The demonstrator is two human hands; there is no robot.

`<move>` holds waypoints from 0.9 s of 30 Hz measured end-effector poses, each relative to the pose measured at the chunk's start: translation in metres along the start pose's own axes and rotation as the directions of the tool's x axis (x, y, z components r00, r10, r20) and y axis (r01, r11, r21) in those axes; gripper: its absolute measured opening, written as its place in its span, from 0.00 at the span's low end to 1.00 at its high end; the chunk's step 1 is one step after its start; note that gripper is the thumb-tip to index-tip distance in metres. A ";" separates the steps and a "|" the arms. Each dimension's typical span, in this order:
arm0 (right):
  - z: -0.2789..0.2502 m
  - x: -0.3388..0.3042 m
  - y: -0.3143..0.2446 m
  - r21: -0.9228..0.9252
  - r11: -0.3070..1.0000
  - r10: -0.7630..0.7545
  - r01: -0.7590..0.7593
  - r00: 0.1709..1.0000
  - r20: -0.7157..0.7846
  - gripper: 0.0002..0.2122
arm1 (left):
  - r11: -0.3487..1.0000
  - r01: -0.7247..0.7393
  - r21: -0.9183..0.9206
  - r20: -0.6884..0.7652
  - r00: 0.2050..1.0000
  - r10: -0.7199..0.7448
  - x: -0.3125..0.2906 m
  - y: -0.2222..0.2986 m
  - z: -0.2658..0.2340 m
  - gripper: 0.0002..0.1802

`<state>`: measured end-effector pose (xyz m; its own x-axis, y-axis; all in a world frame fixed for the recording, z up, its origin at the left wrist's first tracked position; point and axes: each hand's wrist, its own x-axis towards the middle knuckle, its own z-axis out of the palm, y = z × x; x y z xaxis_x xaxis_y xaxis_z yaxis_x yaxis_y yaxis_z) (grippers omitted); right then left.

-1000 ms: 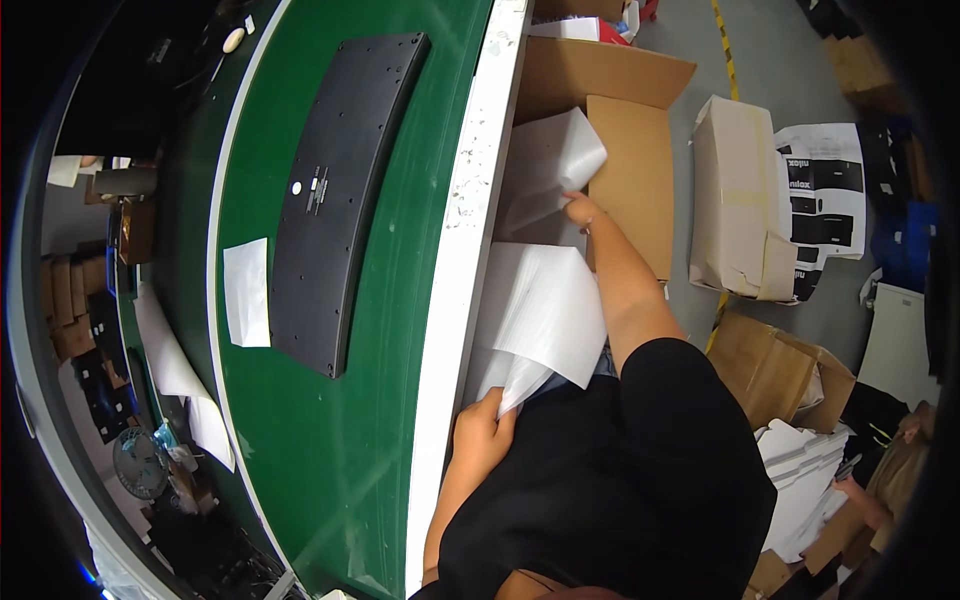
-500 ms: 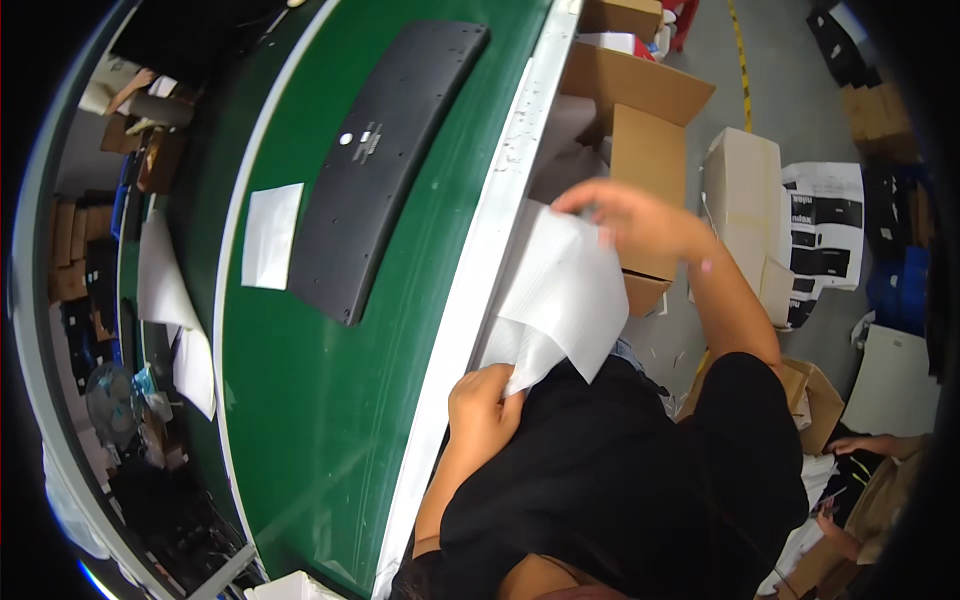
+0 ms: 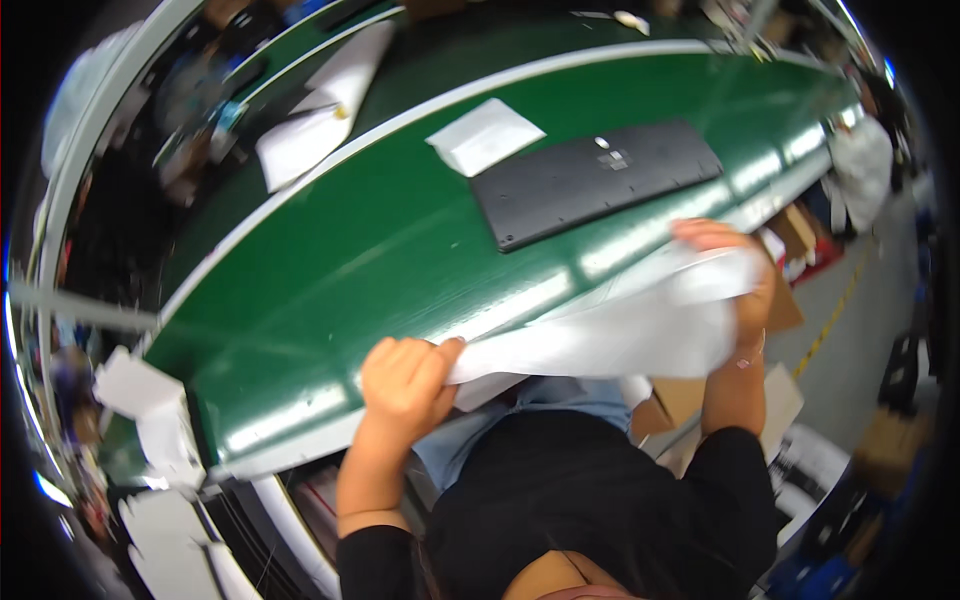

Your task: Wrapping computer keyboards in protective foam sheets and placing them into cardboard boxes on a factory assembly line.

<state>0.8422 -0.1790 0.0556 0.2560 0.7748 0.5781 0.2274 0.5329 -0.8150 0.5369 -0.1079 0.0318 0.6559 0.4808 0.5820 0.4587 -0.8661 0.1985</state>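
A thin white packing sheet (image 3: 620,325), possibly a sleeve, stretches between my two hands above the near edge of the green bench. My left hand (image 3: 408,385) is closed on its left end, thumb side toward the sheet. At the other end, my right hand (image 3: 740,285) grips the sheet, its fingers partly hidden behind it and smeared by motion. Beyond the sheet lies a flat, long black panel (image 3: 600,185), like a keyboard with its underside up, with small screw holes and a pale label. Against its left end rests a folded white sheet (image 3: 487,137).
The green bench (image 3: 330,290) has a pale rail along its near edge. More white sheets (image 3: 305,145) lie past its far rim. Open cardboard boxes (image 3: 680,400) stand below at the right. White packaging pieces (image 3: 160,420) stand at the left end.
My view has swung right, toward the bench. The white sheet, bunched near the box earlier, is now pulled out lengthwise between both hands. My right hand, blurred over the sheet before, now grips its end.
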 end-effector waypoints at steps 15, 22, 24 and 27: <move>-0.036 0.022 0.106 0.145 0.953 0.293 -0.265 0.697 -0.655 0.10 | 0.945 0.177 0.274 -0.221 0.968 -0.118 -0.018 -0.053 0.029 0.14; 0.068 0.007 0.044 -0.154 0.975 -0.109 0.162 0.947 0.302 0.12 | 0.938 0.202 0.281 0.065 0.971 -0.229 -0.024 -0.050 0.036 0.13; 0.118 0.006 0.043 -0.307 0.863 -0.171 0.401 0.804 0.569 0.16 | 0.941 0.199 0.273 0.083 0.970 -0.229 -0.021 -0.048 0.032 0.13; 0.148 -0.006 0.060 -0.346 0.770 -0.180 0.536 0.702 0.689 0.17 | 0.952 0.216 0.216 0.062 0.970 -0.234 -0.026 -0.038 0.027 0.12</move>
<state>0.7150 -0.1017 -0.0023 -0.5080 0.6824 0.5255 0.6372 0.7083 -0.3038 0.5184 -0.0838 -0.0123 0.5661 0.6777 0.4693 0.7080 -0.6914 0.1442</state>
